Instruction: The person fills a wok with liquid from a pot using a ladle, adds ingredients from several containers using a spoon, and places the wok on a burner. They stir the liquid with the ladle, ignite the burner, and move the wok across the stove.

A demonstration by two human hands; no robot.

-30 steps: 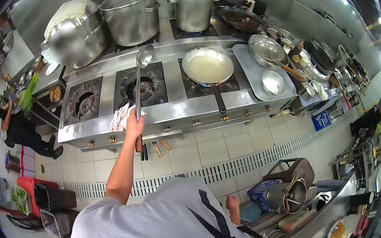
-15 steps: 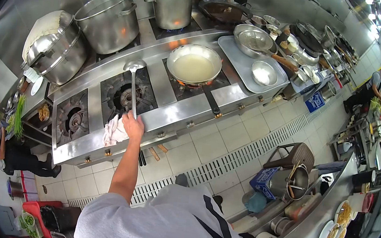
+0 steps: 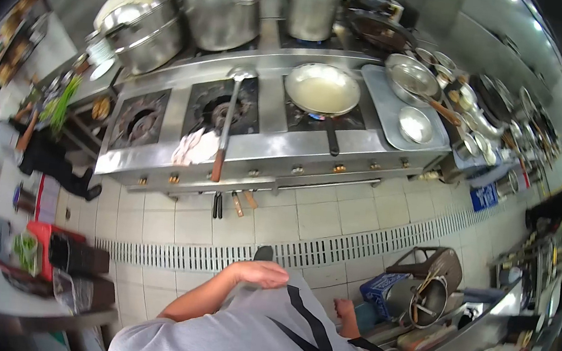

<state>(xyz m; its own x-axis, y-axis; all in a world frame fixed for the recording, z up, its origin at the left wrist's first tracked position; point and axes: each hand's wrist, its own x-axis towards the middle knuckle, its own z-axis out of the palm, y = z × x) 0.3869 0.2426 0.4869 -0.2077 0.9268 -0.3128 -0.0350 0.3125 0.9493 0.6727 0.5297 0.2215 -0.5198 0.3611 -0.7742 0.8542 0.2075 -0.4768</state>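
My left hand (image 3: 261, 274) is in front of my torso, fingers stretched out flat, with nothing in it. On my right side, my right hand (image 3: 345, 309) hangs low near the counter; it is small and its fingers are not clear. A long ladle (image 3: 230, 111) with a wooden grip lies across the middle burner (image 3: 218, 107), its handle reaching over the stove's front edge. Beside the handle is a crumpled pale cloth (image 3: 195, 148). To the right, a frying pan (image 3: 322, 89) with pale liquid sits over a lit flame, handle toward me.
Large stockpots (image 3: 220, 12) line the back of the stove (image 3: 275, 139). A grey tray (image 3: 380, 93) with metal bowls stands on the right. Behind me are a counter and a pot (image 3: 433, 311) with utensils. One person (image 3: 41, 148) works at the left, another at far right.
My left hand has let go of the ladle and drawn back to my torso. The ladle stays lying over the burner. My right hand has come into view; the camera view has shifted.
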